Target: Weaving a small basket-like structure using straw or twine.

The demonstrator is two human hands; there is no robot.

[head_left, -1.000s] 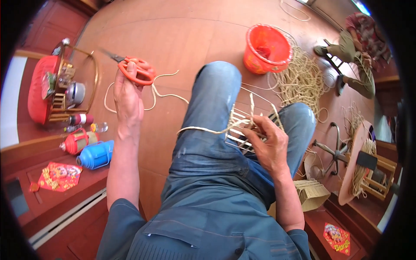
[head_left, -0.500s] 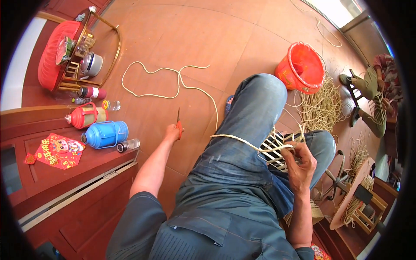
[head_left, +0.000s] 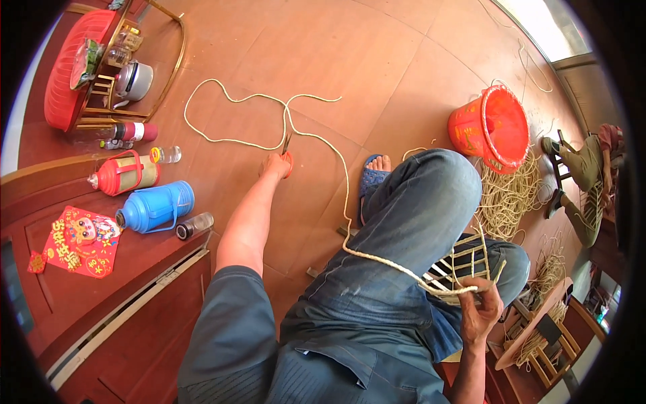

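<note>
My left hand [head_left: 272, 164] is stretched out over the floor, closed round the orange handles of a pair of scissors [head_left: 288, 155] whose blades point away from me. Beside the blades runs a long pale cord [head_left: 346, 182], which loops on the tiles and crosses my left thigh. Its near end reaches my right hand [head_left: 481, 311], where thumb and fingers pinch it. Between my legs sits a frame of pale woven strips [head_left: 464, 261]; my right hand is at its near edge. Part of the frame is hidden by my thigh and hand.
A red bucket [head_left: 488, 129] stands beyond my knee, with a heap of cord [head_left: 508, 198] by it. Left are blue [head_left: 156, 207] and red [head_left: 126, 174] thermos flasks and a glass jar [head_left: 195, 225]. Another person [head_left: 592, 168] sits at the far right.
My left arm has reached farther forward with the scissors, nearer the looped cord. My right hand still pinches the cord. The view has shifted, and my foot in a blue slipper shows more.
</note>
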